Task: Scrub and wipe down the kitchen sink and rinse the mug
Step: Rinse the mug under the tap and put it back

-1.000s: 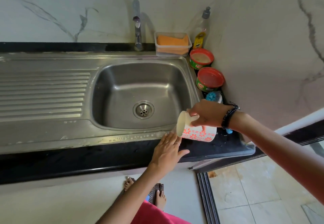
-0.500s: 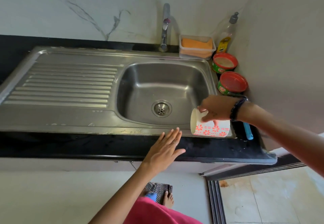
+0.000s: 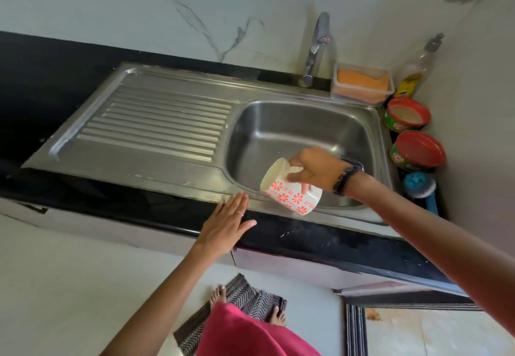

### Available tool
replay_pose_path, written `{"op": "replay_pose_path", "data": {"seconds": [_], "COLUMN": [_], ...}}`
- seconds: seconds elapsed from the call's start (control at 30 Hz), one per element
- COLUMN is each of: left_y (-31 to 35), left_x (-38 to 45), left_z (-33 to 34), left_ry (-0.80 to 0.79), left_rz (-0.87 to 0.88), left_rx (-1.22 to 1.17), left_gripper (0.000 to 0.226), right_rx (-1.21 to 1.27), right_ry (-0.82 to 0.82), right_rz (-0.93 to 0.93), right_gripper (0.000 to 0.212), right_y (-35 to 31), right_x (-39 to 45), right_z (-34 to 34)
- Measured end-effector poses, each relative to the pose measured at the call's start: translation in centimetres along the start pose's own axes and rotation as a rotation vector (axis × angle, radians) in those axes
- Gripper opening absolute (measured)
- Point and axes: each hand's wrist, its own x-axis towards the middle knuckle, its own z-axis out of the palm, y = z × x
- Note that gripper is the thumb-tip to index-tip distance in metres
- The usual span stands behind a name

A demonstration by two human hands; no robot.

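One mug point(image 3: 292, 195) tipped over sink point(image 3: 301, 132), gripped by right hand point(image 3: 315, 169); left hand point(image 3: 227, 226) flat, empty; two red-lidded tubs point(image 3: 418, 148).

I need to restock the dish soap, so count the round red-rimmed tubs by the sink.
2. One tub stands open at the sink's right edge, beside the sponge box; the other tub, lidded, sits just in front of it. None seem hidden.

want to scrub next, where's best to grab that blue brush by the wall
Take the blue brush by its handle, the blue strip running toward the counter's front edge, coming from above and in front. Its round bristled head lies toward the red-lidded tub, and the wall closes off the right side. The right hand holds the mug, so the flat left hand is free.
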Motion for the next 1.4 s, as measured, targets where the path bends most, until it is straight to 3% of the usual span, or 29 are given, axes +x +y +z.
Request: {"op": "replay_pose_path", "data": {"seconds": [0.17, 0.37, 0.47, 0.63, 0.73, 0.9, 1.13, 1.4], "left_y": [-4.1, -2.5, -3.6, -8.5, -11.5, -14.2, -15.6, -9.7], "left_x": [-0.8, -2.3, -2.3, -2.6, -2.4, -1.7, 1.7, 10.7], "left_z": [-1.1, -1.4, -0.4, -1.2, -2.5, -5.3, -6.9, -11.9], "left_ry": [0.011, -0.033, -0.051, -0.033, -0.063, -0.189, -0.196, -0.035], "left_rz": [-0.074, 0.111, 0.121, 0.066, 0.056, 0.051, 0.102, 0.172], "left_rx": [-0.039, -0.102, -0.055, -0.052, -0.028, -0.084, -0.072, -0.114], "left_gripper": [0.098, 0.087, 0.086, 0.112, 0.108, 0.070, 0.068, 0.052], "right_rx": [0.017, -0.344, -0.434, -0.521, -0.514, -0.354, 0.195, 0.839], "right_ry": [0.035, -0.264, -0.369, -0.369, -0.314, -0.164, 0.241, 0.677], "right_rz": [0.095, 0.177, 0.108, -0.104, -0.163, -0.127, 0.226, 0.603], "right_gripper": [0.030, 0.032, 0.030, 0.033, 0.033, 0.038, 0.035, 0.012], "right_y": [1.8, 0.4, -2.9, -10.7, -14.0, -14.7, -7.4, -0.2], "right_x": [-1.1, -0.1, 1.8, 7.1, 10.3, 12.8, 9.0, 5.8], "right_z": [-1.3, -2.9, -2.5, -0.5, 0.3, -0.6, -1.3, -0.1]}}
